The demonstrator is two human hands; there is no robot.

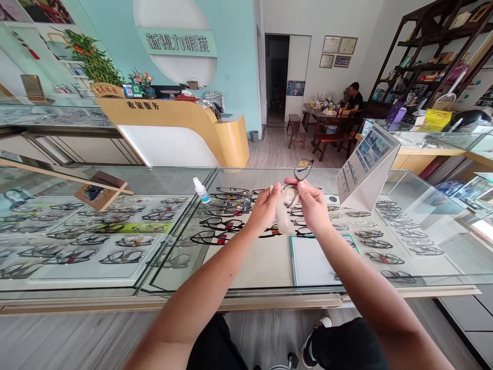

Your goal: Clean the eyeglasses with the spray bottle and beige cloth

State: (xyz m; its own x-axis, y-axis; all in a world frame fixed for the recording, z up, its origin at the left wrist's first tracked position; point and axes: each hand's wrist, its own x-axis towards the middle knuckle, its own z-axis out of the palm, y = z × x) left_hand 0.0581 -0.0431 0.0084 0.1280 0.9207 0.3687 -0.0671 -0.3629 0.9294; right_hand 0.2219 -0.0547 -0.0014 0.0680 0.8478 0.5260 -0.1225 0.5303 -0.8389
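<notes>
I hold a pair of dark-framed glasses (301, 171) up over the glass display counter (115, 280). My right hand (311, 204) pinches the frame near one lens, fingers closed on it. Opposite it, my left hand (265, 207) is closed on a white cloth (283, 220), which hangs down between the two hands and presses against the nearer lens. The far lens sticks up above my fingers. A small white dropper bottle (201, 189) with a blue label stands on the counter to the left of my hands.
Rows of glasses lie under the glass. A white sheet (311, 262) lies on the countertop by my right forearm. A tilted display board (365, 167) stands at the right. A cashier desk (173, 128) is behind. A person sits at a far table (325, 115).
</notes>
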